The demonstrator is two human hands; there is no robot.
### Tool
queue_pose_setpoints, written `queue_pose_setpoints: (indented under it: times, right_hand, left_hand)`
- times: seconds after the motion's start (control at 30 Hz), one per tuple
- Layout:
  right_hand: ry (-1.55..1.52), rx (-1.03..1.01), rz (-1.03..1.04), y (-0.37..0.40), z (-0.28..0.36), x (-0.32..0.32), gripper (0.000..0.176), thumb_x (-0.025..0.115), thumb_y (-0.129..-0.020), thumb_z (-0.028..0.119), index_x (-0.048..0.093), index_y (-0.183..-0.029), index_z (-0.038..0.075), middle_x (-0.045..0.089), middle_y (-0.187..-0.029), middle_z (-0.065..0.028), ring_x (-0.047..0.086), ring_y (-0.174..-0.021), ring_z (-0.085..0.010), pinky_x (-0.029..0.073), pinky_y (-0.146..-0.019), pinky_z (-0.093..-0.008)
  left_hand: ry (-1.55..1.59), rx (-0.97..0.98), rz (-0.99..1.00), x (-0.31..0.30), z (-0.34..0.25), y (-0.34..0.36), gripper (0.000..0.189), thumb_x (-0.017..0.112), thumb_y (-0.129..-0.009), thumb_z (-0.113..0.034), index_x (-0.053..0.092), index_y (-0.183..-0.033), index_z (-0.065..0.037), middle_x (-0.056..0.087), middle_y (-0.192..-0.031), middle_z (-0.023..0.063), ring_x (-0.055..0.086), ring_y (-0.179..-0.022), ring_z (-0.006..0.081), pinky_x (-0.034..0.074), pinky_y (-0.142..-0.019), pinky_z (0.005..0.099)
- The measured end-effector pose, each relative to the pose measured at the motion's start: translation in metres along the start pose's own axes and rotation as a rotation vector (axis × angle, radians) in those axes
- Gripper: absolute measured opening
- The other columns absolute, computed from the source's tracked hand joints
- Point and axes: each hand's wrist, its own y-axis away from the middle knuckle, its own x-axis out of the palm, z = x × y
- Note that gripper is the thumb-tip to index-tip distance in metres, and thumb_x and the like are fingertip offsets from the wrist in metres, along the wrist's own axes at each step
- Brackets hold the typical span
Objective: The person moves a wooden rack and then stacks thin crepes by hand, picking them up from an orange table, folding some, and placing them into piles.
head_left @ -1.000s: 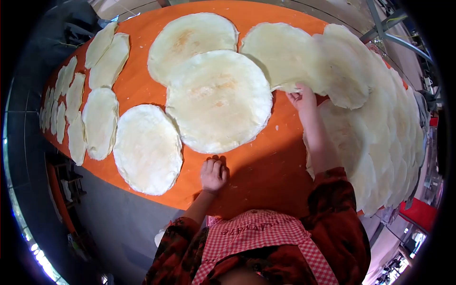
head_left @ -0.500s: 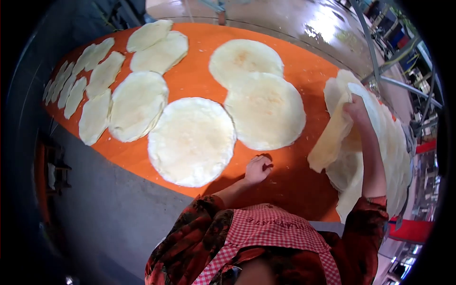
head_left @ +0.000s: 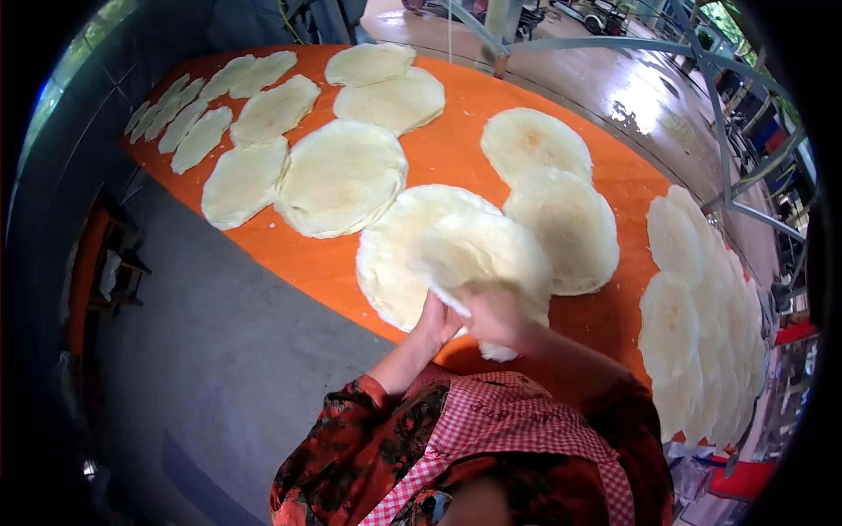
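Note:
A thin round flatbread sheet [head_left: 491,250] is held up by its near edge over another round stack [head_left: 390,254] close to me on the orange table [head_left: 342,280]. My left hand [head_left: 438,320] is closed at that edge, its fingers pinching the sheet. Right beside it, my right hand [head_left: 493,311], blurred by motion, grips the same sheet. The raised sheet covers part of the stack below. Two overlapping rounds [head_left: 561,228] lie just to the right of it.
More round stacks [head_left: 342,175] lie across the table to the left and far side. Many overlapping sheets [head_left: 671,324] are piled at the right end. Metal bars [head_left: 605,44] stand beyond the table, and a wooden stool [head_left: 127,280] is on the floor at left.
My right hand has brought a sheet from the right-hand pile over to the near stack. My left hand has come up to meet it at the sheet's edge. The view has shifted.

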Motion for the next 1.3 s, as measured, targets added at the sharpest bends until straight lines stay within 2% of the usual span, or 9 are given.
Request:
queue_pose_setpoints:
  times: [0.03,0.17,0.27,0.43,0.67,0.83,1.03,1.13,1.3]
  right_hand:
    - [-0.143,0.169,0.405,-0.013,0.022,-0.020,0.032,0.067,-0.070,0.020,0.060,-0.098,0.007,0.063,-0.083,-0.0153,0.062,-0.083,-0.0289,0.046,-0.073,-0.0396]
    - [-0.548,0.102,0.553,-0.016,-0.011,0.046,0.041,0.073,-0.072,0.018,0.058,-0.107,0.004,0.064,-0.078,-0.0055,0.060,-0.068,-0.0132,0.048,-0.061,-0.0285]
    - [-1.280,0.284,0.631,-0.004,-0.042,0.086,0.038,0.066,-0.082,0.013,0.055,-0.116,-0.002,0.063,-0.079,-0.0033,0.056,-0.060,-0.0067,0.044,-0.052,-0.0213]
    - [-1.236,0.492,0.447,0.006,-0.041,0.076,0.031,0.062,-0.085,0.018,0.061,-0.108,-0.003,0.066,-0.085,-0.0058,0.060,-0.064,-0.0097,0.050,-0.053,-0.0216]
    - [-1.204,0.533,0.363,0.016,-0.040,0.068,0.026,0.061,-0.086,0.021,0.066,-0.102,0.001,0.064,-0.080,-0.0032,0.057,-0.063,-0.0086,0.046,-0.052,-0.0215]
    - [-1.338,0.549,0.382,0.019,-0.044,0.070,0.026,0.062,-0.086,0.020,0.066,-0.102,0.000,0.064,-0.082,-0.0033,0.058,-0.067,-0.0086,0.047,-0.055,-0.0218]
    - [-1.149,0.376,0.348,0.019,-0.040,0.055,0.020,0.059,-0.087,0.010,0.065,-0.102,-0.002,0.066,-0.083,-0.0061,0.060,-0.072,-0.0095,0.050,-0.061,-0.0244]
    - [-0.875,0.228,0.092,0.022,-0.042,0.068,0.018,0.058,-0.087,0.009,0.063,-0.099,-0.003,0.065,-0.083,-0.0056,0.059,-0.072,-0.0089,0.048,-0.062,-0.0235]
    - [-0.973,0.262,-0.025,0.021,-0.043,0.081,0.014,0.056,-0.086,0.010,0.063,-0.087,-0.002,0.061,-0.071,-0.0034,0.054,-0.066,-0.0076,0.044,-0.062,-0.0239]
  left_hand:
    - [0.070,-0.026,-0.035,-0.011,-0.004,0.009,0.054,0.035,-0.094,-0.048,0.043,-0.129,-0.007,0.053,-0.121,0.0152,0.053,-0.111,0.0309,0.047,-0.091,0.0449]
    - [0.020,0.091,-0.202,-0.050,-0.012,0.023,0.056,0.035,-0.094,-0.049,0.038,-0.133,-0.009,0.051,-0.121,0.0154,0.053,-0.106,0.0316,0.048,-0.090,0.0459]
    - [0.100,-0.069,-0.263,-0.023,-0.018,0.043,0.070,0.029,-0.089,-0.064,0.037,-0.134,-0.010,0.046,-0.127,0.0216,0.047,-0.116,0.0375,0.039,-0.096,0.0561]
    - [0.103,0.040,-0.261,-0.039,-0.011,0.043,0.075,0.020,-0.090,-0.065,0.038,-0.132,-0.006,0.044,-0.133,0.0175,0.040,-0.124,0.0337,0.028,-0.107,0.0497]
    - [-0.345,0.153,-0.234,-0.020,0.000,0.065,0.031,0.049,-0.092,-0.024,0.050,-0.113,-0.002,0.058,-0.111,0.0106,0.058,-0.101,0.0240,0.047,-0.090,0.0387]
    - [-0.140,0.076,-0.229,-0.035,-0.002,0.060,0.031,0.044,-0.091,-0.020,0.049,-0.115,0.000,0.059,-0.110,0.0118,0.057,-0.103,0.0258,0.045,-0.092,0.0406]
    - [-0.070,0.063,-0.170,-0.034,0.000,0.058,0.039,0.043,-0.090,-0.026,0.048,-0.119,0.000,0.056,-0.120,0.0132,0.053,-0.110,0.0281,0.038,-0.099,0.0428]
    - [0.024,0.115,-0.104,-0.003,-0.004,0.064,0.037,0.043,-0.090,-0.025,0.048,-0.119,-0.001,0.056,-0.119,0.0114,0.054,-0.110,0.0259,0.041,-0.096,0.0405]
    - [-0.304,0.136,-0.291,-0.014,0.001,0.060,0.033,0.051,-0.084,-0.006,0.048,-0.117,-0.002,0.059,-0.107,0.0091,0.059,-0.097,0.0208,0.051,-0.079,0.0332]
